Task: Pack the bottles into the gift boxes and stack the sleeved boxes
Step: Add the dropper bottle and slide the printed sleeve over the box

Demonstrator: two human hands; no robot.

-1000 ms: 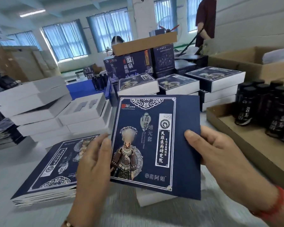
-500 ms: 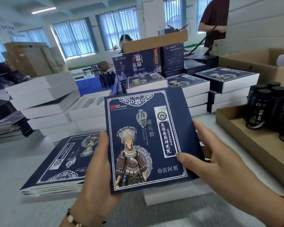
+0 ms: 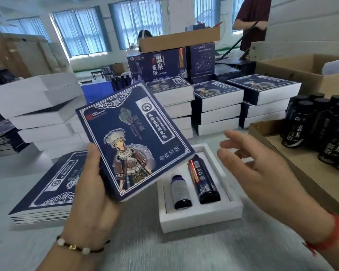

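Left hand (image 3: 90,184) grips the tilted blue sleeve (image 3: 134,141) above the surface; right hand (image 3: 256,169) hovers open, holding nothing. The white gift box (image 3: 200,216) lies below, two bottles (image 3: 203,182) seated. Square the sleeve's mouth first.

- The dark blue sleeve (image 3: 134,142) in the frame's centre looks like printed card, matt, with silvery shiny line work.
- The open gift box (image 3: 201,217) at lower centre has a white, matt, foam-like insert.
- The two bottles (image 3: 203,181) lying in it look dark and glossy, with printed labels.
- The upright bottles (image 3: 309,124) at right have dark shiny bodies and matt black caps.
- Their tray (image 3: 294,159) at right is plain brown corrugated cardboard.
- The tabletop (image 3: 125,241) at the bottom looks grey and smooth.
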